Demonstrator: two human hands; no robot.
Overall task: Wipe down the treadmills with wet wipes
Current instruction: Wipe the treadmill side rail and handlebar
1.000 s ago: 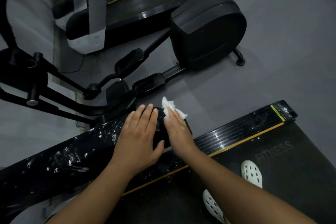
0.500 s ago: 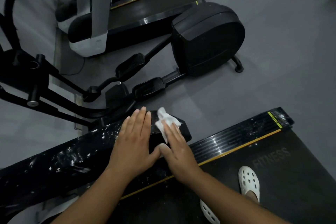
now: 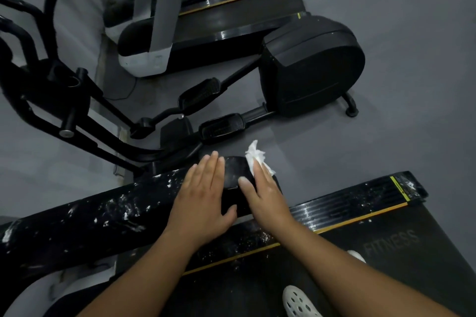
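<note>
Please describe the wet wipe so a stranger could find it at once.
Find the long black treadmill rail flecked with white at lower left. At its end, the right hand presses the wet wipe onto a dark cap. It is the only crumpled white thing, poking out past the hand.

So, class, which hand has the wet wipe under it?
The right hand: it presses the white wipe onto the black rail. The left hand lies flat beside it, bare.

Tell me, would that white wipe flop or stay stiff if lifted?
Probably floppy: the wipe is crumpled into soft folds beyond the right hand. Likely very light, since it looks thin. It may snag rather than glide, as the rail is flecked with white bits.
</note>
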